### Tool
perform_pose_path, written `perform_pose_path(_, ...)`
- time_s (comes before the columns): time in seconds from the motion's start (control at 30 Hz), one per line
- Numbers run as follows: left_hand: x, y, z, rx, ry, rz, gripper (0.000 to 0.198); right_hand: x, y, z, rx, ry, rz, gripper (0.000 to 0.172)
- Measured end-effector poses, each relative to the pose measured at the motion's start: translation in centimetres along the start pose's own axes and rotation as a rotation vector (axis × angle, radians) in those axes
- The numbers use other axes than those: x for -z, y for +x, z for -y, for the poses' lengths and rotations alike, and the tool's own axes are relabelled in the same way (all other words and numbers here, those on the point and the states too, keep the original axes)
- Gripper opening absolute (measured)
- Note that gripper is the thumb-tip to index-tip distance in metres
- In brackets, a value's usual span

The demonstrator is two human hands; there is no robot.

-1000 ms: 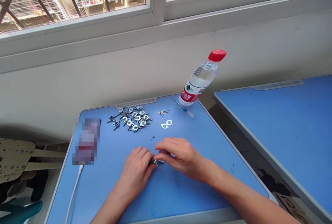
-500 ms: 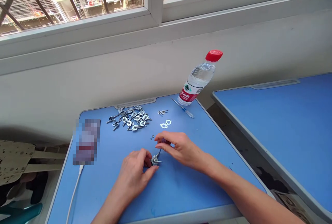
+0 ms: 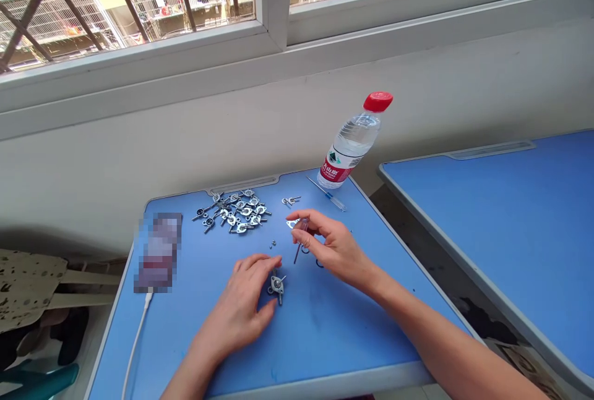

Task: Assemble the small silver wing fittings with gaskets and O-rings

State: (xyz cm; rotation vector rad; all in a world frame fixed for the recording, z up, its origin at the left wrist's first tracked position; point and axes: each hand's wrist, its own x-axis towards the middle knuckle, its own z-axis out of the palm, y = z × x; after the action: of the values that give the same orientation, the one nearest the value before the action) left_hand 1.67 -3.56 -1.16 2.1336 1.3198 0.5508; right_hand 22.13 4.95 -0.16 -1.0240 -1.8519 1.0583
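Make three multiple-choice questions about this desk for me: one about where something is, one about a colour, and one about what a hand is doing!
1. Where does the lone metal piece lie?
A. On the blue desk, beside the left hand
B. On the window ledge
C. On the floor

2. What colour is the water bottle's cap?
A. Green
B. Red
C. White

3. What does the right hand hold?
A. Nothing
B. A cable
C. A small screwdriver

Answers:
1. A, it sits just past the left fingertips.
2. B, the cap shows red.
3. C, its thin shaft pokes out below the hand.

worktop [image 3: 325,341]: blue
bottle cap [image 3: 377,101]: red
bottle label [image 3: 336,168]: red, white, green
metal fittings [image 3: 234,211]: silver
cable [image 3: 138,341]: white
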Motion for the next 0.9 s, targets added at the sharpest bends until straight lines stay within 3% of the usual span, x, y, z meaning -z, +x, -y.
perform_pose_path(0.17,-0.7,0.1,0.5,0.018,0.041,0.041,0.065,0.0,-0.1,0.1,0.01,0.006,0.008,0.023)
perform_pose_path(0.4,-0.6,-0.1,-0.2,0.148,0.114,0.024,0.035,0.4,0.3,-0.6,0.035,-0.118,-0.017,0.023)
perform_pose_path(0.53,-0.4,-0.2,-0.4,0.122,0.143,0.02,0.025,0.3,0.4,-0.8,0.05,-0.162,0.003,0.022)
perform_pose_path(0.9,-1.0,-0.5,-0.1,0.059,0.215,0.012,0.023,0.0,0.2,-1.3,0.095,-0.21,0.033,0.021)
